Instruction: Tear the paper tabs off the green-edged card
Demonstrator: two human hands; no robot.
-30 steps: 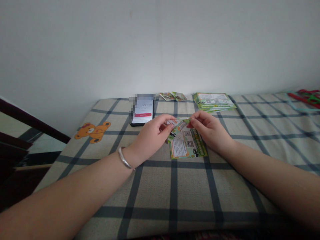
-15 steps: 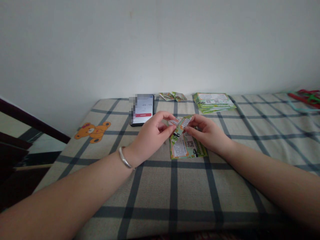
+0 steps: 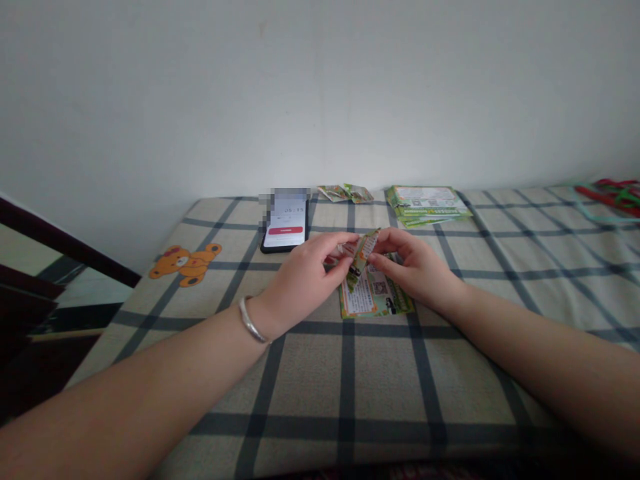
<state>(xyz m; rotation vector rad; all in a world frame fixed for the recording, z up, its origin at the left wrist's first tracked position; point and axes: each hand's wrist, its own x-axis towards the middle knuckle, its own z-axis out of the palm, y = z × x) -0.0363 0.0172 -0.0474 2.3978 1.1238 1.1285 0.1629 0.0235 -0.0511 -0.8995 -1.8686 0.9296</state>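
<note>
Both my hands pinch the far end of a green printed leaflet (image 3: 373,297) that lies on the checked cloth (image 3: 310,373). My left hand (image 3: 305,273), with a silver bangle on the wrist, grips the left part of its top edge between thumb and fingers. My right hand (image 3: 417,267) grips the right part. The two top corners are folded in and stand up between my fingertips. The near half of the leaflet lies flat on the cloth.
A phone (image 3: 284,223) with a lit screen lies behind my left hand. A stack of green leaflets (image 3: 427,202) sits at the back, with folded leaflet pieces (image 3: 346,193) beside it. Red and green hangers (image 3: 613,193) lie far right. A bear print (image 3: 185,262) marks the cloth's left side.
My hands have come closer together. The leaflet's top corners, flatter a second ago, are now folded inward and raised between my fingertips.
</note>
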